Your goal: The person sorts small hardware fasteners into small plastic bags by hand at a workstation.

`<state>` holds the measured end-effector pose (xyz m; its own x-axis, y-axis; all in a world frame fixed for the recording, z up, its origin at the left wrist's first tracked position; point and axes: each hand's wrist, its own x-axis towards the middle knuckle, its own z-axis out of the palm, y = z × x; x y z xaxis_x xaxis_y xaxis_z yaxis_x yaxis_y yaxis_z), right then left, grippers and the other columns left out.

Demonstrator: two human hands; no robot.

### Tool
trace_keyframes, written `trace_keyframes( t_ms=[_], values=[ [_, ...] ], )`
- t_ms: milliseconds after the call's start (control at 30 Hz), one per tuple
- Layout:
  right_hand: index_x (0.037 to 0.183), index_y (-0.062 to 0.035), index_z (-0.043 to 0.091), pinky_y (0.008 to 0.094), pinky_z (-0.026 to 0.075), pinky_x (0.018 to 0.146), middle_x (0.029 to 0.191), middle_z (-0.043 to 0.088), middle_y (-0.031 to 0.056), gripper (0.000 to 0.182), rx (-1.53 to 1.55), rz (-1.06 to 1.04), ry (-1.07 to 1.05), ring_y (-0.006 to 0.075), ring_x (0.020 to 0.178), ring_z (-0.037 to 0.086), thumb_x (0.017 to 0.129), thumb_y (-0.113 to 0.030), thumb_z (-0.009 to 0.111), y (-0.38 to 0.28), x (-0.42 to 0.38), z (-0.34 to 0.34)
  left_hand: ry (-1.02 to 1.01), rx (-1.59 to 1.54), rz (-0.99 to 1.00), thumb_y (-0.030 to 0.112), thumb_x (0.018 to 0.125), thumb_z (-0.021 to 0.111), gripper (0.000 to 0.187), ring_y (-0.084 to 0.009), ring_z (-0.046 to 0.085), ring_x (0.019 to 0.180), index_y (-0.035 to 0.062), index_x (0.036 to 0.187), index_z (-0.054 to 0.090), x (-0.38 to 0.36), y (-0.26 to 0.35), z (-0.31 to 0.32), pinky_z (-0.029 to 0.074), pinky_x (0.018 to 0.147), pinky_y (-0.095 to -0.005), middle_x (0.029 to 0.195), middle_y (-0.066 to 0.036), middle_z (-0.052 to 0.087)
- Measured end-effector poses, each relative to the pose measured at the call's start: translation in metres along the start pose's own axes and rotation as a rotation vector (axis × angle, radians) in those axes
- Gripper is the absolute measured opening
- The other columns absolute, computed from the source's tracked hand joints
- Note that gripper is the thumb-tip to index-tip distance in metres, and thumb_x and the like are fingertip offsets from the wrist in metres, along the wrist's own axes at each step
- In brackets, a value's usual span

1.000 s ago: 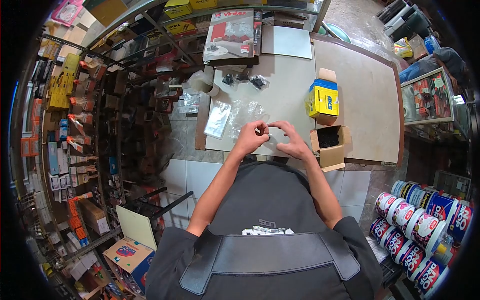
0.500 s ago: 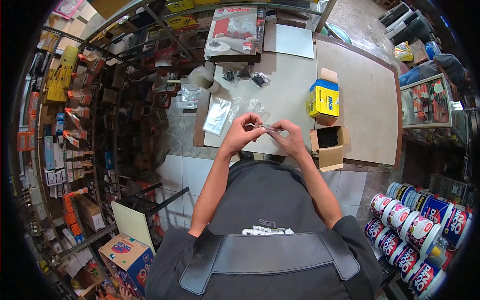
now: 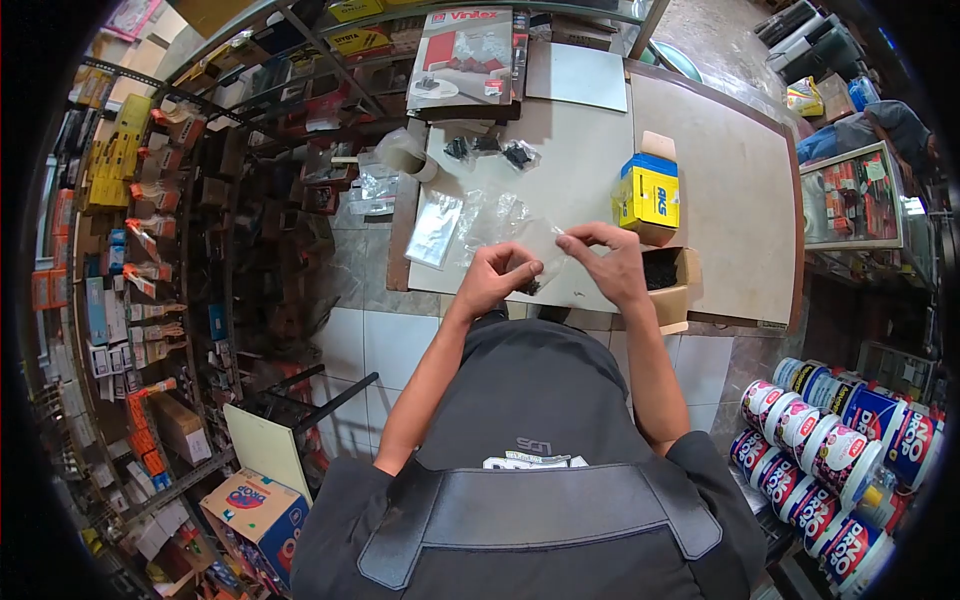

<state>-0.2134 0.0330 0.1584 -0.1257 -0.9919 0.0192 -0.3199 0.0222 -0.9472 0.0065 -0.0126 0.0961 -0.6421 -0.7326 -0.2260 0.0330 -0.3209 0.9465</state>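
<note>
My left hand (image 3: pixel 497 282) is closed on a small clear plastic bag (image 3: pixel 546 243), near the table's front edge. Small dark pieces (image 3: pixel 529 288) show at its fingertips, low in the bag. To the right, my right hand (image 3: pixel 612 262) pinches the bag's upper edge between thumb and forefinger. Crumpled clear plastic (image 3: pixel 488 215) lies just beyond my left hand, beside a stack of flat clear bags (image 3: pixel 435 228). Partly hidden by my right hand and wrist is an open cardboard box (image 3: pixel 688 272) of small black pieces (image 3: pixel 660 265). Behind it stands a yellow and blue box (image 3: pixel 655 197).
Several small bags of black pieces (image 3: pixel 520 155) lie farther back on the table (image 3: pixel 715 200). A Vinilex catalogue (image 3: pixel 462 60) and a pale board (image 3: pixel 577 77) are at the far edge. A translucent cup (image 3: pixel 405 155) stands left. Paint tubs (image 3: pixel 800 430) are stacked at right.
My hands have moved apart. The right hand shifted right and slightly up, drawing the bag's edge out, and now covers part of the open cardboard box. The dark pieces have come into view.
</note>
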Motion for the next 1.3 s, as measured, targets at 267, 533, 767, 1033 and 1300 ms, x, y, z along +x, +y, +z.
trace_keyframes(
  t_ms=[267, 533, 767, 1033, 1300],
  values=[
    [0.097, 0.0017, 0.07, 0.0218, 0.048, 0.066, 0.076, 0.065, -0.0007, 0.02, 0.231, 0.155, 0.112, 0.0055, 0.072, 0.059, 0.095, -0.018, 0.074, 0.013, -0.001, -0.001, 0.027, -0.151, -0.025, 0.021, 0.1, 0.067, 0.023, -0.0175, 0.073, 0.076, -0.0014, 0.104, 0.068, 0.0, 0.006, 0.015, 0.058, 0.067, -0.0293, 0.09, -0.008, 0.071],
    [0.106, 0.0006, 0.068, 0.0215, 0.047, 0.066, 0.087, 0.067, -0.0003, 0.024, 0.283, 0.235, -0.075, 0.0047, 0.075, 0.058, 0.092, -0.017, 0.076, 0.02, -0.008, 0.001, 0.114, -0.133, -0.064, 0.023, 0.101, 0.065, 0.024, -0.0171, 0.072, 0.077, 0.0009, 0.11, 0.07, -0.01, 0.02, 0.017, 0.058, 0.067, -0.0284, 0.088, -0.01, 0.073],
    [0.094, 0.0006, 0.07, 0.0209, 0.047, 0.069, 0.084, 0.066, 0.0003, 0.016, 0.571, 0.194, 0.097, 0.0048, 0.077, 0.057, 0.091, -0.014, 0.076, 0.0, -0.004, 0.018, 0.145, -0.16, -0.107, 0.02, 0.101, 0.065, 0.023, -0.0124, 0.07, 0.077, -0.0008, 0.109, 0.072, -0.023, 0.032, 0.02, 0.056, 0.064, -0.0266, 0.09, -0.009, 0.073],
    [0.111, -0.0009, 0.066, 0.0223, 0.047, 0.065, 0.081, 0.063, -0.0023, 0.017, 0.54, 0.255, 0.033, 0.0058, 0.069, 0.056, 0.097, -0.011, 0.068, 0.003, -0.001, 0.016, 0.092, -0.002, -0.099, 0.018, 0.1, 0.066, 0.023, -0.0093, 0.068, 0.076, -0.0025, 0.107, 0.075, -0.033, 0.034, 0.02, 0.053, 0.065, -0.024, 0.084, -0.006, 0.073],
    [0.114, -0.0014, 0.066, 0.0214, 0.046, 0.071, 0.094, 0.063, -0.0021, 0.022, 0.542, 0.203, -0.023, 0.0045, 0.084, 0.057, 0.096, -0.015, 0.07, -0.002, -0.004, -0.001, 0.122, -0.004, -0.145, 0.02, 0.099, 0.067, 0.025, -0.0089, 0.067, 0.075, -0.0029, 0.107, 0.075, -0.041, 0.041, 0.018, 0.053, 0.068, -0.0243, 0.084, -0.007, 0.074]
  ],
)
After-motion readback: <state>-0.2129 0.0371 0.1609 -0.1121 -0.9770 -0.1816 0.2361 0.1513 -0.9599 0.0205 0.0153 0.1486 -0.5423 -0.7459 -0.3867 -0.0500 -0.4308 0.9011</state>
